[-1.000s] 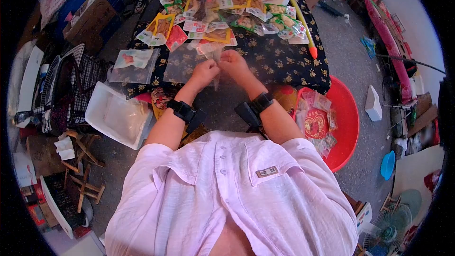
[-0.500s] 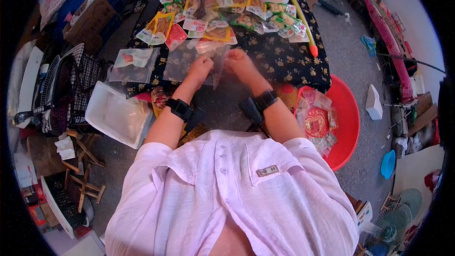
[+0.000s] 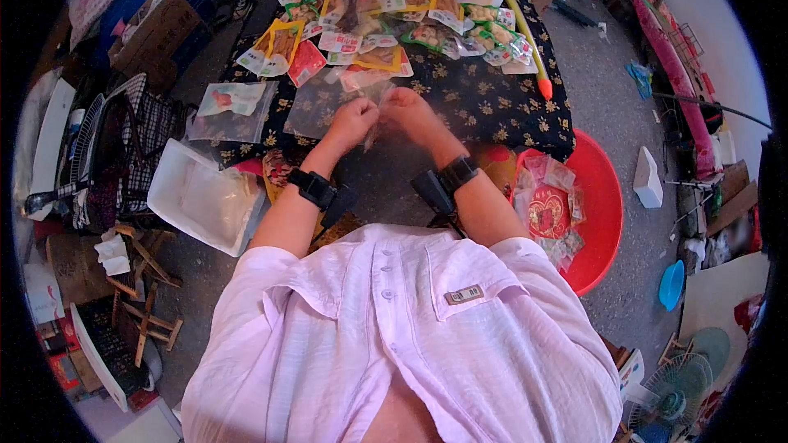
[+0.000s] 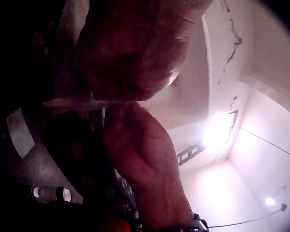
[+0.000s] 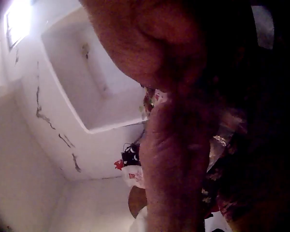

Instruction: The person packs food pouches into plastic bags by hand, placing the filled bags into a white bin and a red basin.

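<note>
At the near edge of a flowered tablecloth, we are pinching a clear bag with our left hand and right hand, snack packets waiting unpacked, filled bags lying in the red basin.

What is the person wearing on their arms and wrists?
The forearms are bare. Pale pink shirt sleeves end above the elbows. Each wrist carries a black strap with a small black boxy camera: one at the left wrist, one at the right wrist. The left hand and right hand wear no gloves; rings cannot be made out.
</note>
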{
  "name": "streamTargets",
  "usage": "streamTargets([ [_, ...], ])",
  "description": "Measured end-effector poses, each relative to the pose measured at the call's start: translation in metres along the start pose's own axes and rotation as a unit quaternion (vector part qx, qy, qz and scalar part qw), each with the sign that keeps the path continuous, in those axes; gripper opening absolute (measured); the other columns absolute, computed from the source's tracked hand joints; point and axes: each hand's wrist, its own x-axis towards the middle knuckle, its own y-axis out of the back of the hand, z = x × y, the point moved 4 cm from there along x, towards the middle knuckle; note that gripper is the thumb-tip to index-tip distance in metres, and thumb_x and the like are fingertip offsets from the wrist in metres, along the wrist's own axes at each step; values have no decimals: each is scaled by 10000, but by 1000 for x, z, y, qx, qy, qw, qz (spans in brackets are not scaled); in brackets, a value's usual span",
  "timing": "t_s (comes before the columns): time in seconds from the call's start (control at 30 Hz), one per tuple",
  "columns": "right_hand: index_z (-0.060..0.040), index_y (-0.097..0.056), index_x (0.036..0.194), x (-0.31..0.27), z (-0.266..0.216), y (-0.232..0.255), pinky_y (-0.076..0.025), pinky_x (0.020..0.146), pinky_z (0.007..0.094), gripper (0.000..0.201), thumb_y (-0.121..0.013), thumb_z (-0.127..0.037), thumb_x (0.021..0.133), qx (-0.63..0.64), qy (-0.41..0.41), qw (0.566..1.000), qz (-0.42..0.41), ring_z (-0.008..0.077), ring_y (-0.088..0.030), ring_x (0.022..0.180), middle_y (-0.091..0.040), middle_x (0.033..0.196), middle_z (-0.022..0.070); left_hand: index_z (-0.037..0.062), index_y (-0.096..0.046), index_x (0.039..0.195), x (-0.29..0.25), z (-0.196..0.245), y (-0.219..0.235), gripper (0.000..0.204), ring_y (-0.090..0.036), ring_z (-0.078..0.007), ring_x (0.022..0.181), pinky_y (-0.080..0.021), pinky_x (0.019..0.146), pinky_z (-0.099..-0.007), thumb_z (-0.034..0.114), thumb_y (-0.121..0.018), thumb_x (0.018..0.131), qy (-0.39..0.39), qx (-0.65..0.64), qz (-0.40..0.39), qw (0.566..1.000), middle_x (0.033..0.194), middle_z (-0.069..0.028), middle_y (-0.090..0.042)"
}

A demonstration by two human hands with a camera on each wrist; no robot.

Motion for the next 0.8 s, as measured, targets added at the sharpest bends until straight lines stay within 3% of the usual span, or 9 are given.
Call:
streamTargets([
  [0.43,-22,-492,841,-3,-7,-1,-401,525,210,118,-501,-74,735,-12,19,1000,5,97,-488,587,-523,698,26,21,-516,763,-1,4,4,181,-509,-159,652,-405,602,-292,197,-483,736,-3,77,21,997,699,-82,-545],
  [0.53,-21,-491,821,-6,-8,-1,-392,510,212,102,-496,-71,732,0,16,1000,5,100,-481,570,-521,681,29,24,-525,782,-1,2,3,190,-519,-156,670,-409,613,-291,207,-500,734,21,34,20,999,715,-80,-556],
  [0.73,-29,-484,797,-9,-11,0,-386,509,212,75,-492,-73,737,24,3,1000,19,101,-476,562,-518,674,34,37,-538,793,-9,19,4,180,-525,-153,678,-411,610,-288,202,-524,724,14,28,-52,998,723,-72,-564],
  [0.8,-34,-483,791,-7,-7,1,-386,513,212,66,-490,-74,739,27,-1,999,19,100,-476,559,-517,667,33,36,-536,787,-7,16,4,174,-520,-151,668,-410,606,-285,197,-519,724,-3,52,-39,998,711,-67,-559],
])
